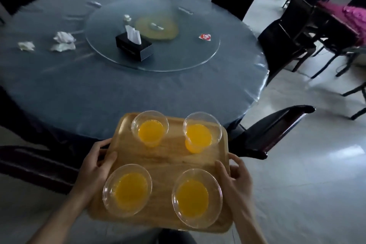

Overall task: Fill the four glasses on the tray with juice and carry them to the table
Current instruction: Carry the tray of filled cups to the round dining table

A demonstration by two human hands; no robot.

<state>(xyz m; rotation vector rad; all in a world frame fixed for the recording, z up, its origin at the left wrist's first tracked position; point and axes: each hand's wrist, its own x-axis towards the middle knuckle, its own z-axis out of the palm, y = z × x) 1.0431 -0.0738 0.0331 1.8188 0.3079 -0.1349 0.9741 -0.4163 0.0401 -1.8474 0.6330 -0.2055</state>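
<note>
Head view: wooden tray (168,161) held level in the air, long axis running away from the person toward the round table (118,89), far edge over its rim. Four glasses (127,190) of orange juice upright on it. Left hand (95,161) grips the tray's left edge, thumb on top; right hand (236,174) grips the right edge likewise.

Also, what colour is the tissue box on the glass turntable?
Black, white tissue sticking out; tissue box, head view.

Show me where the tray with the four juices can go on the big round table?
The near table edge is bare, between the tray and the glass turntable. Left is crowded with crumpled tissues; the turntable holds a tissue box.
</note>
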